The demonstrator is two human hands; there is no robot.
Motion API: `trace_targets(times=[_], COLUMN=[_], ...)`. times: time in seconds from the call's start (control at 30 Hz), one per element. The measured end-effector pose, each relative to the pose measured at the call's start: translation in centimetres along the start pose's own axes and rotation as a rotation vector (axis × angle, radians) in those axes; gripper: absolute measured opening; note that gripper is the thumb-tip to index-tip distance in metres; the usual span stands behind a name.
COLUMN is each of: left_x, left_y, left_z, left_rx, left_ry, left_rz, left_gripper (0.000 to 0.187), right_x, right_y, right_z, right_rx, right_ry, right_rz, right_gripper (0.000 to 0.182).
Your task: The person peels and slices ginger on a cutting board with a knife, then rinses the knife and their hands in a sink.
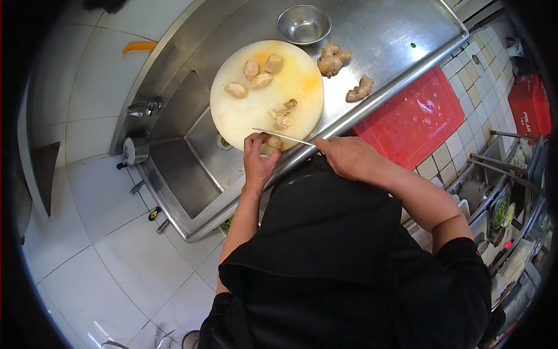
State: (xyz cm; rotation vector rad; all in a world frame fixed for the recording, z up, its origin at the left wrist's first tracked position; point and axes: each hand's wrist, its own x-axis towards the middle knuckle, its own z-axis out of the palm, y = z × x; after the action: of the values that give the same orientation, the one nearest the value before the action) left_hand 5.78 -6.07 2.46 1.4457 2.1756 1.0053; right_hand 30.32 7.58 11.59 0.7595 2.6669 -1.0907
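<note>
My left hand is closed on a small piece of ginger at the near edge of the round white cutting board. A knife is in my right hand, its blade lying across that piece. Peelings and a small chunk rest on the board just beyond the blade. Several peeled ginger pieces are spread over the far part of the board. Two unpeeled ginger roots, a larger one and a smaller one, lie on the steel counter to the right.
A metal bowl stands beyond the board. The steel sink basin opens at the left, with a tap behind it. At the right are a red lid or board, a red box and shelves with containers.
</note>
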Motion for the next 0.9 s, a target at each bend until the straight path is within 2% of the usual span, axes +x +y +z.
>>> trace_targets(times=[0.2,0.4,0.47,0.7,0.77,0.9], left_x=[0.4,0.1,-0.1,-0.9,-0.8,-0.4], left_y=[0.4,-0.7,-1.0,-1.2,-1.1,-0.4], left_z=[-0.5,-0.3,-0.5,-1.0,-1.1,-1.1], left_rx=[0.032,0.007,-0.016,0.077,0.05,0.045], left_ry=[-0.047,-0.044,-0.037,-0.001,-0.043,-0.039], left_rz=[-0.04,-0.048,0.012,0.112,0.076,0.038], left_gripper=[0.045,0.045,0.045,0.043,0.043,0.042], right_x=[0.5,3.3,4.6,3.6,2.9,1.8], right_y=[0.1,1.0,2.3,2.8,3.5,2.0], right_z=[0.1,-0.1,1.2,0.6,2.2,0.7], right_rx=[-0.032,0.074,0.167,0.264,0.266,0.246], right_ry=[-0.043,-0.177,-0.15,-0.173,0.081,0.03], right_rz=[-0.002,0.068,0.01,0.076,0.074,0.113], right_gripper=[0.035,0.032,0.024,0.028,0.026,0.025])
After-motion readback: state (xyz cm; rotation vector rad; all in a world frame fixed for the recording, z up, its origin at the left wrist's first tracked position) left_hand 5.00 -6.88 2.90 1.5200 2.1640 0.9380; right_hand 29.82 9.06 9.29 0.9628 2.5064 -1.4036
